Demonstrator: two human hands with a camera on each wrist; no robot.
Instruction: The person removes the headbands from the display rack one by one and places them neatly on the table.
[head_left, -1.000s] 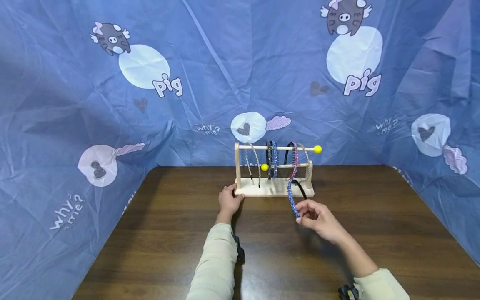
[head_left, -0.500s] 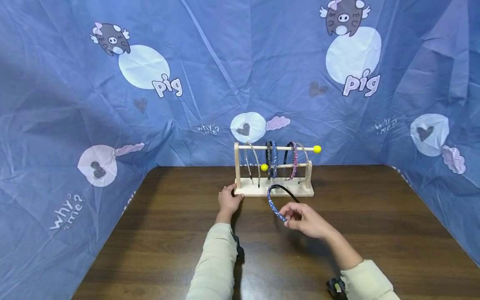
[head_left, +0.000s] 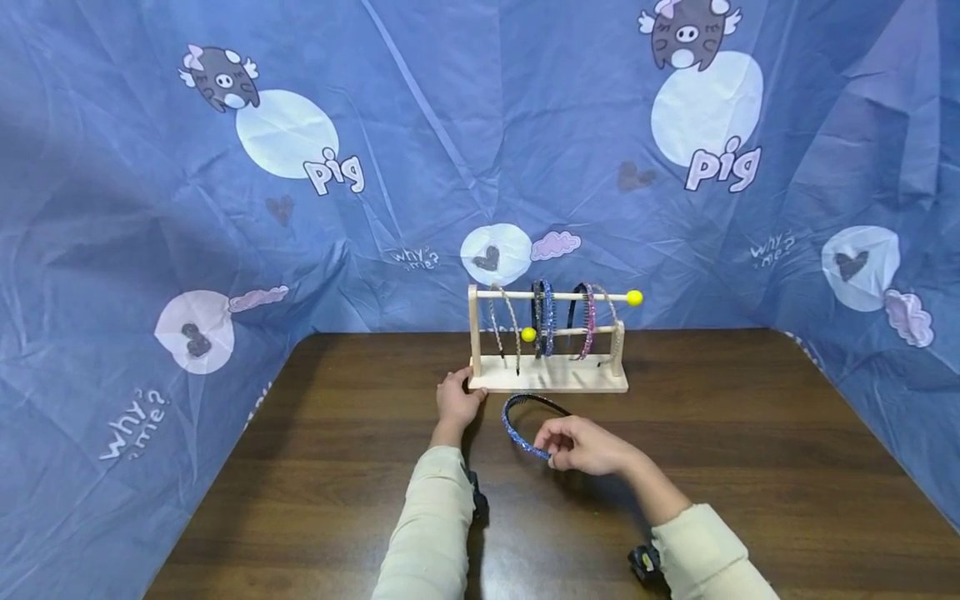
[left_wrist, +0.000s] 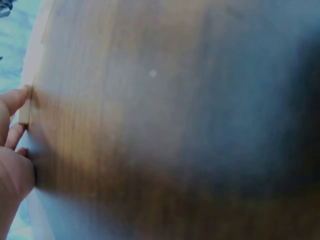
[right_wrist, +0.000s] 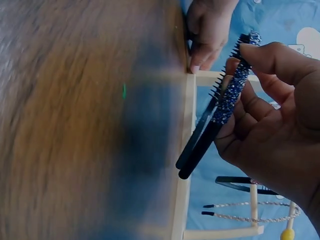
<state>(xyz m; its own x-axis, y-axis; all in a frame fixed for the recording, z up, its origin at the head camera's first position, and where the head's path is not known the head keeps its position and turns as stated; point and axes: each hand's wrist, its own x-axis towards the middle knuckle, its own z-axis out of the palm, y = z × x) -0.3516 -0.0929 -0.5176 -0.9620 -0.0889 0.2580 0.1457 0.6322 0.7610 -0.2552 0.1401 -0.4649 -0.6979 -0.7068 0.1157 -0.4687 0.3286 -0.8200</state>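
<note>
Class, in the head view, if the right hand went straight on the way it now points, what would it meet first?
The right hand, holding the blue headband, would probably meet the left hand, which grips the wooden rack. Depth is unclear, so it might pass over instead.

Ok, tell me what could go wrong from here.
The blue headband is only pinched by the right hand, so it might twist or slip.

If it is brought to the wooden stand, it could knock the hanging headbands, some of which sit close together.

The left hand holds the stand at just its left end, so a bump at the other end might swivel it.
</note>
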